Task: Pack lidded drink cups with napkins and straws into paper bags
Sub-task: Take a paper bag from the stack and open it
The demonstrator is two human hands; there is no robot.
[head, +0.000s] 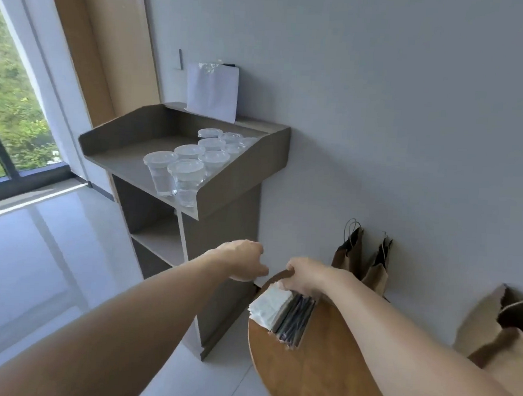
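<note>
- About nine lidded cups (185,166) stood on the grey surface (124,162), up and to the left of both your grips.
- Your left grip (244,259) was nearer to them. Its fingers were curled, but I could not tell if it held anything.
- One napkin stack (267,305) and one straw bundle (295,319) lay side by side, pointing toward you.
- Your right grip (306,278) clenched the far rim of the round surface (320,369).
- Two paper bags (347,255) leaned on the wall.

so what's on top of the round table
A stack of white napkins and a bundle of black straws lie side by side on the table. The right hand covers their far ends; whether it grips them cannot be seen.
</note>
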